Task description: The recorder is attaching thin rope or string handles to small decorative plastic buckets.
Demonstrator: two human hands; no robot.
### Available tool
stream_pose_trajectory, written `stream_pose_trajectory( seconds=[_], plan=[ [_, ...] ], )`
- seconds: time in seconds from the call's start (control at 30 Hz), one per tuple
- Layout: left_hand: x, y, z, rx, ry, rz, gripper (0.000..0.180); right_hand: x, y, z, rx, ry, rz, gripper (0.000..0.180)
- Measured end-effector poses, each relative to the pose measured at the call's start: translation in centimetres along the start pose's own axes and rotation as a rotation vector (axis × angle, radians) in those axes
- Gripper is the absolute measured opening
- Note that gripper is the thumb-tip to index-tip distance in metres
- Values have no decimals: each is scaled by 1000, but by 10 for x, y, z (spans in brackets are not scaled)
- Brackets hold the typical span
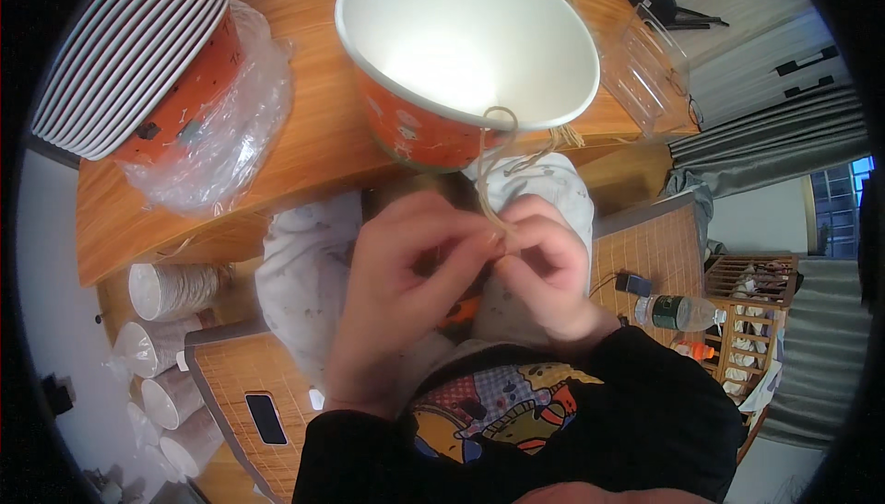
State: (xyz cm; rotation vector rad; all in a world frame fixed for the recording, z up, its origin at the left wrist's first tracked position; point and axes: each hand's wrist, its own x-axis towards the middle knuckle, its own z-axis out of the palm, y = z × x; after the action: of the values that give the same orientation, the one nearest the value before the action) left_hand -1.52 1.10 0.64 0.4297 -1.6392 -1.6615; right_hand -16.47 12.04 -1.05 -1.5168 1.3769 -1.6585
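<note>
Both my hands meet in front of my lap, fingertips close together. A thin tan cord [483, 181] rises from them and curls in a loop against the bucket's rim. My left hand [415, 274] pinches the cord between thumb and forefinger, and my right hand [553, 269] pinches it from the other side. The fingertips hide the cord's lower end. Just beyond my hands, a large orange paper bucket [406, 122] with a white inside stands tilted toward me at the table's edge. More tan cord [558, 140] hangs by its right side.
A stack of nested orange paper buckets [138, 52] in clear plastic wrap [221, 135] lies on the wooden table [309, 6] at left. A clear plastic holder [645, 71] is at right. Below are white bucket stacks [157, 347], a phone [266, 417] and a plastic bottle [678, 313].
</note>
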Motion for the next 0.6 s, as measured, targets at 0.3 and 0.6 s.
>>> stream_pose_trajectory(
  seconds=[0.3,0.6],
  plan=[
    [0,2,2,32,3,-8,14,5,0,-1,-224,-3,-143,19],
    [0,-7,1,-62,-14,-67,11,5,2,1,-296,16,-180,19]
  ],
)
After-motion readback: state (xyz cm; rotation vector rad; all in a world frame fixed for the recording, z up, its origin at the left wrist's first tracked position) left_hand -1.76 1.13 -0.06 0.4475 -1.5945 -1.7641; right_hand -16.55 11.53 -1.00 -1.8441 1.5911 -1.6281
